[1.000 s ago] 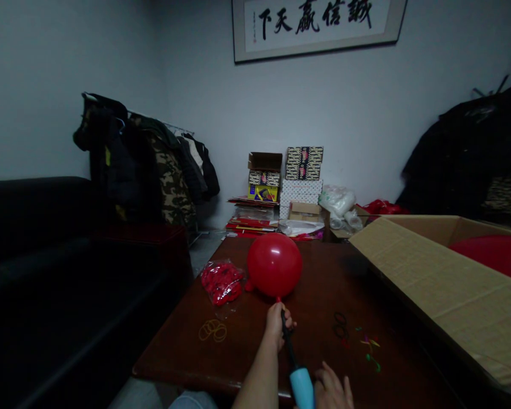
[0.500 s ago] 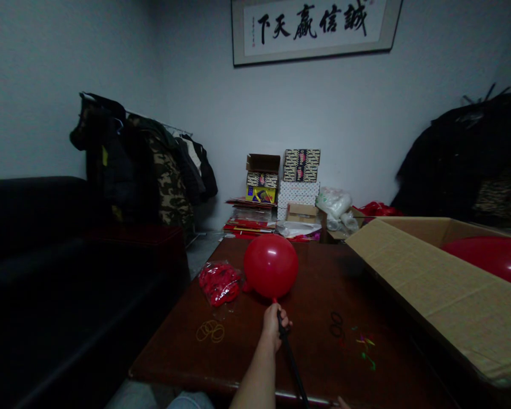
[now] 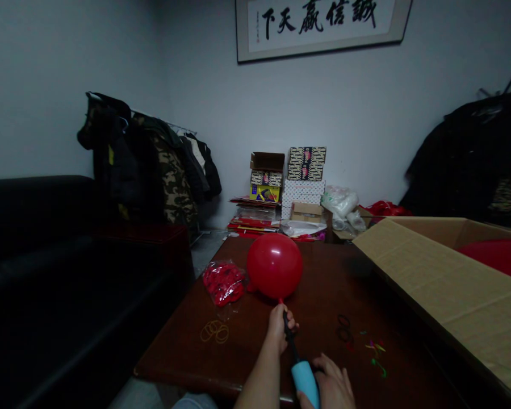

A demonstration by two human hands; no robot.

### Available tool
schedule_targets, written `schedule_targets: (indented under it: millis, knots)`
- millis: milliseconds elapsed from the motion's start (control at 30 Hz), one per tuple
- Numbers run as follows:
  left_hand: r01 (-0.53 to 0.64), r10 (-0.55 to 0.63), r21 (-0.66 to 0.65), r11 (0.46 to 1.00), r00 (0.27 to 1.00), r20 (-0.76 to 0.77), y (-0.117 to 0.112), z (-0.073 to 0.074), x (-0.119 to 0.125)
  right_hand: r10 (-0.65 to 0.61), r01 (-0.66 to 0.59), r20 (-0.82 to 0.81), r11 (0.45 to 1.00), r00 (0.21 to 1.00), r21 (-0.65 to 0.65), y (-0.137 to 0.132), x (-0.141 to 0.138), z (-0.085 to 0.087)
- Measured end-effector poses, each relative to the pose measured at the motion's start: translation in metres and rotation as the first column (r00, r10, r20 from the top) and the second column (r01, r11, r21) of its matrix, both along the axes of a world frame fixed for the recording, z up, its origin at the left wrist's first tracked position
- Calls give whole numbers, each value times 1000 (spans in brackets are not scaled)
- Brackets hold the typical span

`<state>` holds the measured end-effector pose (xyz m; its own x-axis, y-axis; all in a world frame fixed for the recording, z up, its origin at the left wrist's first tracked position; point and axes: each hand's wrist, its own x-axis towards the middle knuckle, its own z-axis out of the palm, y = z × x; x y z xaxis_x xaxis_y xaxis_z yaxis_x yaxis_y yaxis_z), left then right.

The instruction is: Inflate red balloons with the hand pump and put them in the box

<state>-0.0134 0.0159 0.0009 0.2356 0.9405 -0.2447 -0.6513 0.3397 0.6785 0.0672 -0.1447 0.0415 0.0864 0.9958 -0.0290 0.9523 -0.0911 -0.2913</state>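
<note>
**Balloon on the hand pump, mid-stroke by the look of it**

Left hand (image 3: 280, 328) is pinched around the neck of the red balloon (image 3: 275, 266), holding it onto the nozzle end of the pump's dark tube (image 3: 290, 342). Right hand (image 3: 330, 386) is wrapped around the blue pump barrel (image 3: 305, 382) down at the bottom edge of the shot, fingers closed on it as far as I can see. The balloon is round and fairly full, floating just above the dark wooden table (image 3: 247, 341), a bit out from the near edge.

Around it: a clear bag of uninflated red balloons (image 3: 223, 282) just left of the balloon, a few yellow rubber bands (image 3: 214, 331) nearer the person, dark bands (image 3: 343, 327) and bits of coloured string (image 3: 377, 352) on the right. A big open cardboard box (image 3: 443, 289) sits on the right with another red balloon (image 3: 500, 257) inside.

What could go wrong, I reckon: if the pinch at the neck loosens, the balloon slips off the nozzle and shoots away, losing its air. Keep pumping too far and it pops.

Versus half a second ago: the blue barrel and right hand were out of shot, with only the long dark rod showing. Now the barrel is back up close to the left hand, and the balloon looks slightly bigger
</note>
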Motion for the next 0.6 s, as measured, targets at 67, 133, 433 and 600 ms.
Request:
schedule_targets:
  millis: [67,133,433,600]
  knots:
    - [4,-4,3,1000,1000,1,1,-1,0,11,-10,-40,1000,999,24,11,-3,11]
    - [7,-7,25,1000,1000,-11,3,-2,0,0,4,-58,998,998,65,21,-7,18]
    - [17,-11,81,997,997,-79,4,-4,3,-30,32,-29,997,999,69,26,-13,11]
    - [-9,16,83,997,997,-80,3,-3,4,-21,21,15,1000,1000,11,19,-11,5]
